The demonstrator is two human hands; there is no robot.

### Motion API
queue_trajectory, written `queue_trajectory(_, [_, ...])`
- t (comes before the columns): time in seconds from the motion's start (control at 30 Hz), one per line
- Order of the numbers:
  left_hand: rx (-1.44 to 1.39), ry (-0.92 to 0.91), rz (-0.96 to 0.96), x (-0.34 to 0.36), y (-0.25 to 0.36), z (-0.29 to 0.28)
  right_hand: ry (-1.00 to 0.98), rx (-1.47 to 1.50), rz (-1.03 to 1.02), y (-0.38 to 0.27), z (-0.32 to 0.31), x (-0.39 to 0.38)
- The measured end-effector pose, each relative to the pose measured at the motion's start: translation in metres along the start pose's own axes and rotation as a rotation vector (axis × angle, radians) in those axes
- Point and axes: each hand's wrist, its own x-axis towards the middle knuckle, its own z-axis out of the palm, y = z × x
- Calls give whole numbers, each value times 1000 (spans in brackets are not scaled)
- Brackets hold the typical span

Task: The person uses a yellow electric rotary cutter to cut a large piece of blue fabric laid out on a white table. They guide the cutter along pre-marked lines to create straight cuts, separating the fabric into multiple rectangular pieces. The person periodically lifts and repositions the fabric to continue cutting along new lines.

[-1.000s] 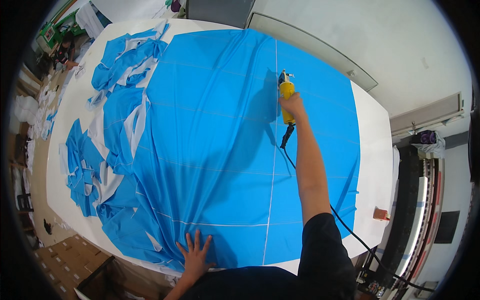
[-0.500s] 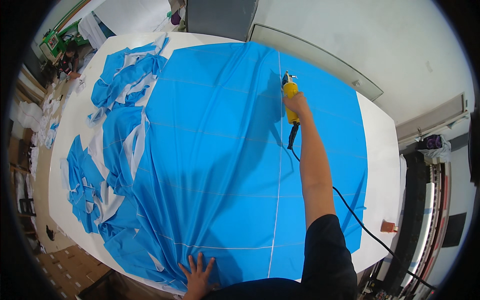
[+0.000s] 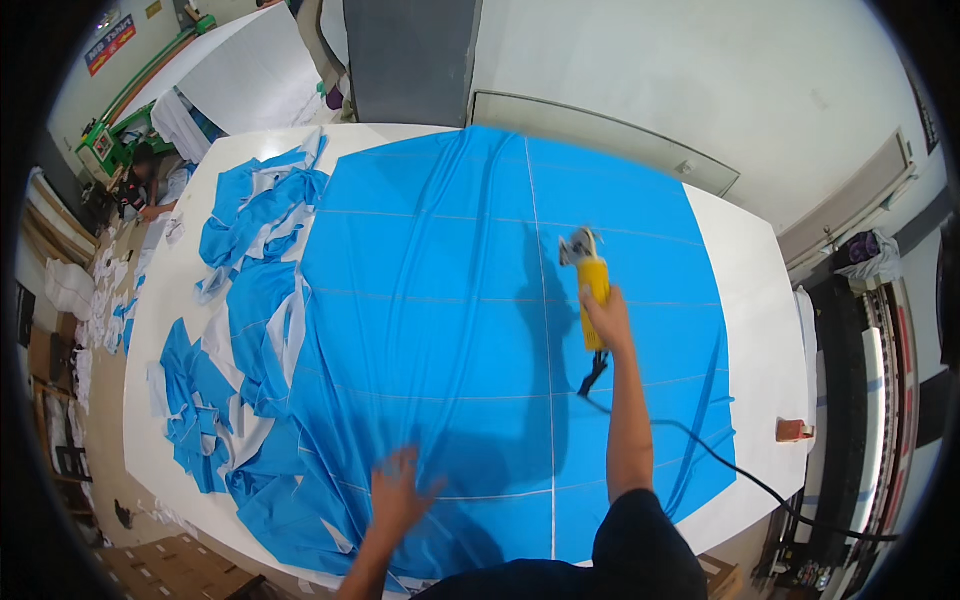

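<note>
My right hand [image 3: 608,316] is wrapped round a yellow electric fabric cutter [image 3: 594,290] with a metal head and a black cord. The cutter is held up over a large blue fabric [image 3: 640,350] marked with thin white lines, and its shadow falls to the left on the cloth. Over the near part of the same fabric, my left hand [image 3: 402,495] is slightly blurred, fingers spread and holding nothing. Folds run through the fabric's left half. Cut blue and white fabric pieces [image 3: 252,330] lie heaped along its left side.
A white table [image 3: 752,262] carries the fabric. The black cord [image 3: 745,474] trails to the right, past a small red box [image 3: 794,430] near the table edge. Fabric rolls [image 3: 872,400] stand beyond the right side. A co-worker [image 3: 142,188] is at the far left.
My right hand has drawn the cutter back toward me, away from the far edge. My left hand has lifted from the near fabric and moved forward. The view has tilted up.
</note>
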Motion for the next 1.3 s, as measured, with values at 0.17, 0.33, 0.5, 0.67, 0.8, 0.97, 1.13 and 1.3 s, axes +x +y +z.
queue_trajectory(0.17, [254, 142, -20, 88, -3, -6, 115, 414, 44, 122, -57, -95])
queue_trajectory(0.33, [239, -36, -80, -26, -18, 11, 147, 589, 137, 176, -91, -219])
queue_trajectory(0.5, [237, -622, -343, -155, -28, 6, 155, 588, 273, 176, -126, -371])
queue_trajectory(0.67, [357, -569, -58, -76, -58, -4, 212, 492, 344, 157, -142, -435])
queue_trajectory(0.8, [113, 310, 211, 111, -48, -26, 240, 389, 249, 158, -134, -421])
queue_trajectory(0.97, [355, 297, -101, 179, -84, -39, 225, 304, 241, 132, -135, -392])
queue_trajectory(1.13, [202, 344, -294, 130, -136, -32, 188, 219, 252, 151, -126, -388])
queue_trajectory(1.3, [191, 350, -286, 108, -182, -74, 160, 228, 232, 139, -111, -390])
